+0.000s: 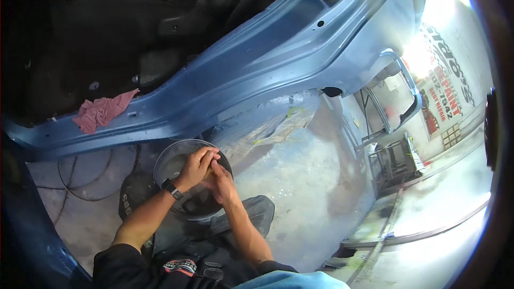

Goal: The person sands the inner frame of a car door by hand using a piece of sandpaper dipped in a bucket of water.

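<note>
Over a dark round bucket (pixel 156 168), my two hands are pressed together, fingers curled against one another. My left hand (pixel 196 170), a dark watch on its wrist, is closed on the left side. Against it my right hand (pixel 220 183) is closed too. A small yellowish patch shows between the palms, but the fingers hide most of it and I cannot make out what it is. Inside the bucket it looks dark, perhaps with liquid. Beyond it runs the blue door sill of a car body (pixel 182 104), with a crumpled pink cloth (pixel 107 111) lying on it.
A thin dark hose or cable (pixel 88 199) loops over the floor at left. Plastic sheeting (pixel 278 115) hangs below the rear body panel. At right, a removed blue car door frame (pixel 411 91) stands near a metal rack (pixel 393 158) and a wall banner (pixel 441 80).
</note>
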A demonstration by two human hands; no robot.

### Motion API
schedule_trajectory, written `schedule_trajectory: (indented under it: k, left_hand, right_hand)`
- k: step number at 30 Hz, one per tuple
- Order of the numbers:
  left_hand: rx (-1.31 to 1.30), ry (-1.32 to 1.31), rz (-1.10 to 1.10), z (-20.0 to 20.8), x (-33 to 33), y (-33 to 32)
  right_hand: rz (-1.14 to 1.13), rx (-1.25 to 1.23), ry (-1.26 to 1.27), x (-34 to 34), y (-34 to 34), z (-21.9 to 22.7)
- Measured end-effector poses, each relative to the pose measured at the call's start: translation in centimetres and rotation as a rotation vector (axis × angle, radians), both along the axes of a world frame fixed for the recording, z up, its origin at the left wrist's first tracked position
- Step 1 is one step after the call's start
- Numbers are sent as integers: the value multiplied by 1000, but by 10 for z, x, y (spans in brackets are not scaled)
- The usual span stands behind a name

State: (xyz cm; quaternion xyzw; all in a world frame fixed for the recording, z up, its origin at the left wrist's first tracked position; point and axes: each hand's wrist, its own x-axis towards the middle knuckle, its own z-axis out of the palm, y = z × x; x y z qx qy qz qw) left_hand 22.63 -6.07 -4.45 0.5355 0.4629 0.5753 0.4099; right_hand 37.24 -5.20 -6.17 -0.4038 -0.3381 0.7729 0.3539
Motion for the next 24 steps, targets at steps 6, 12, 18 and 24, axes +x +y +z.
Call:
schedule_trajectory:
  k: [6, 12, 18, 24]
  left_hand:
    - [116, 20, -24, 0, 1, 8]
    - [124, -103, 326, 10, -7, 14]
    - [102, -100, 467, 13, -26, 14]
    - [109, -24, 461, 17, -23, 12]
  right_hand:
    - [-107, 113, -143, -7, -9, 11]
    - [-472, 747, -573, 10, 29, 49]
    - [-977, 2026, -1001, 35, 150, 259]
    - [-470, 2228, -1612, 46, 198, 292]
